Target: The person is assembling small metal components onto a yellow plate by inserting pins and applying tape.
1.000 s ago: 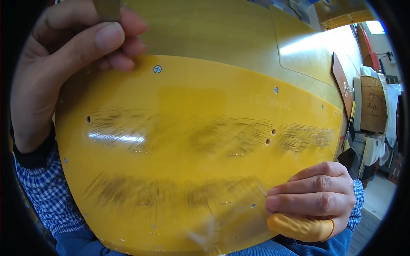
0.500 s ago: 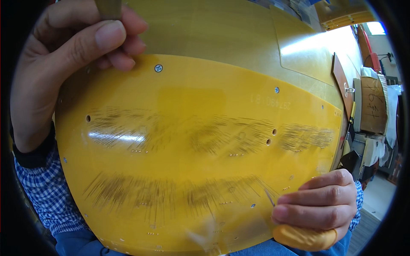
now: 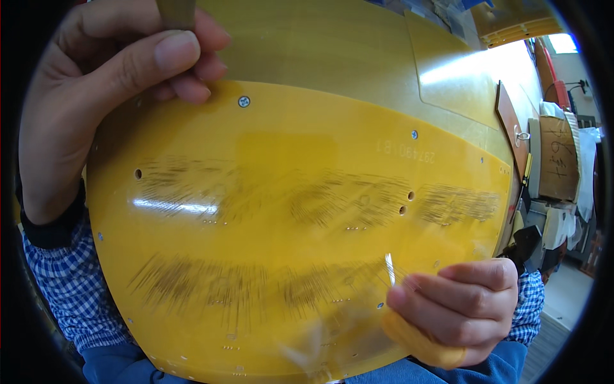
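Note:
A glossy yellow plate (image 3: 307,246) with screws, small holes and bands of fine dark lines lies in front of me, tilted toward my lap. Over its lower right part, my right hand (image 3: 464,310) is closed in a pinch on thin, shiny metal needles (image 3: 390,270) that fan out from the fingertips. An orange cover (image 3: 422,339) sleeves one of its digits. At the upper left, my left hand (image 3: 121,77) is closed round a flat olive-brown strip (image 3: 177,14); its top runs out of the picture. This hand is above the plate's far left edge.
Behind the plate spreads an olive-yellow surface (image 3: 320,51) with a thin sheet on it. To the right stand a brown board (image 3: 513,121), a cardboard box (image 3: 558,153) and white plastic bags (image 3: 587,169). A black object (image 3: 526,242) sits near the plate's right edge.
My right hand has moved left and turned, so the needles now show bright and spread. My left hand has shifted slightly right. The plate's left side has shifted a little right.

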Available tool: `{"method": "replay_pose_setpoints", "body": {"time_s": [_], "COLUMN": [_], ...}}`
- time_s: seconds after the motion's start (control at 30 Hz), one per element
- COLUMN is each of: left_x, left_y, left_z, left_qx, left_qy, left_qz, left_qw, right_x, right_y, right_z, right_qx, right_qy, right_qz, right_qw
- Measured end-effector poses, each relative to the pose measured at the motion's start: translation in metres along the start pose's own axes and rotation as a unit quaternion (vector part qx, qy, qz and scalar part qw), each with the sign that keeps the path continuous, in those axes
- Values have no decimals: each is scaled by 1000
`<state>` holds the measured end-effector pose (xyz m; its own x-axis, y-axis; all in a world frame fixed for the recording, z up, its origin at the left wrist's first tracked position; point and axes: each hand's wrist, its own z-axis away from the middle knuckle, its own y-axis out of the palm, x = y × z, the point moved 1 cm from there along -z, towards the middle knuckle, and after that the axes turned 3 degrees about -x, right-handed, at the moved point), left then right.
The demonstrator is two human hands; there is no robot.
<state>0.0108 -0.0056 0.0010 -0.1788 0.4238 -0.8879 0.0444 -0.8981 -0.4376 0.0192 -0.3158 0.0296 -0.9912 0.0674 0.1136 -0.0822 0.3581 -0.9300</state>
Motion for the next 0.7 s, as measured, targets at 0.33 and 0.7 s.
{"method": "replay_pose_setpoints", "body": {"time_s": [0.33,0.7], "left_x": [7,8], "left_y": [7,10], "left_z": [-2,-4], "left_qx": [9,2], "left_qy": [36,50], "left_qz": [47,93], "left_qw": [998,994], "right_x": [5,7], "right_y": [3,0], "right_z": [4,6], "right_qx": [-18,0], "right_qy": [4,-11], "right_qz": [3,-25], "right_qw": [1000,1000]}}
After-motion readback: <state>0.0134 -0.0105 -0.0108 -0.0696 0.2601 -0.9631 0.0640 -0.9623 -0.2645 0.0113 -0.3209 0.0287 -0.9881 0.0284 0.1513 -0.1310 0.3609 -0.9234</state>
